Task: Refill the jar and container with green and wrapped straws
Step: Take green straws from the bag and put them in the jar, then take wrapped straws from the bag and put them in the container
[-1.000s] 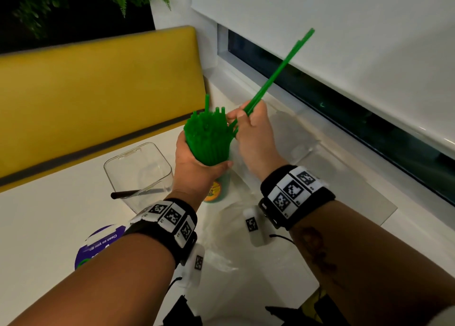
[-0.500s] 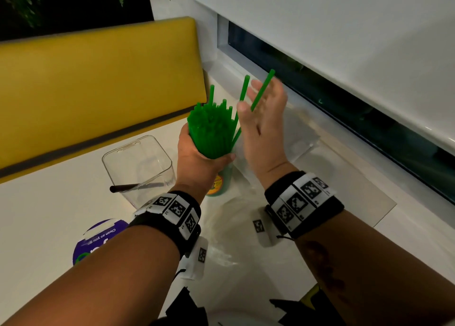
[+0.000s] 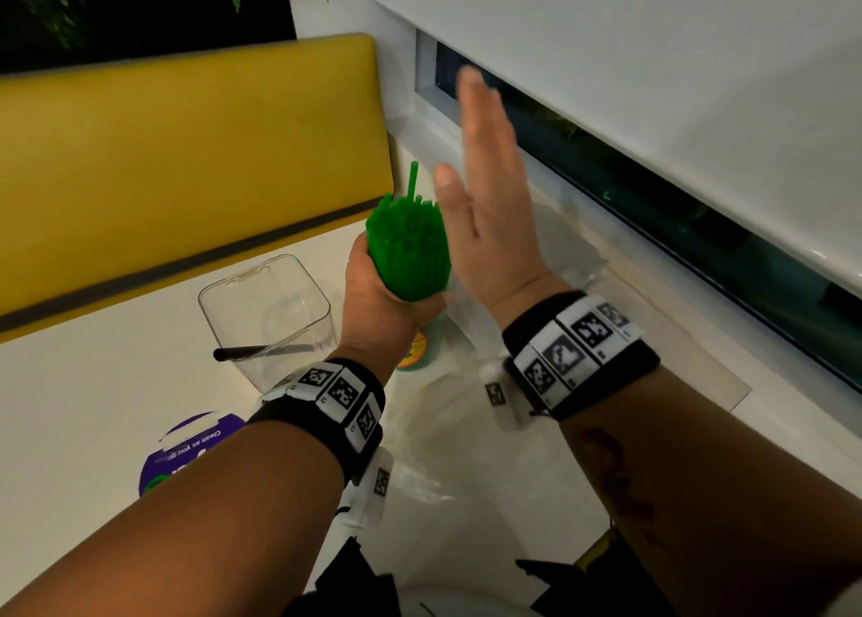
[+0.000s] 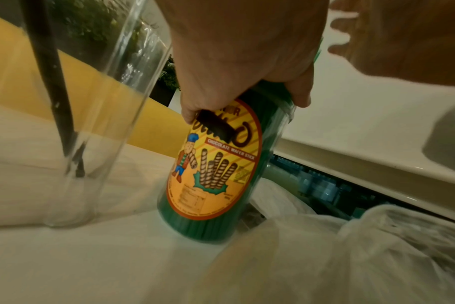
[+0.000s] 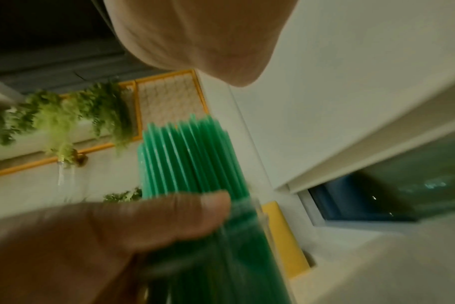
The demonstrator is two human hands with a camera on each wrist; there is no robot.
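Observation:
A jar (image 4: 216,164) with an orange wafer-stick label stands on the white table, packed with green straws (image 3: 408,243). My left hand (image 3: 387,299) grips the jar near its top, the thumb lying across the straws (image 5: 192,160). One straw pokes up above the rest. My right hand (image 3: 485,164) is flat with straight fingers, raised just right of the straw tops and holding nothing. To the left stands a clear square container (image 3: 268,313) with a single black straw (image 3: 261,350) leaning in it.
A crumpled clear plastic bag (image 3: 466,439) lies on the table (image 3: 70,406) in front of the jar. A purple round sticker (image 3: 186,448) sits at the left. A yellow bench back (image 3: 186,150) runs behind; a window sill (image 3: 629,313) and blind bound the right.
A second ago my right hand pinched one green straw slanting up to the right. That straw has gone down into the bundle, and the hand has let go, flattened and risen.

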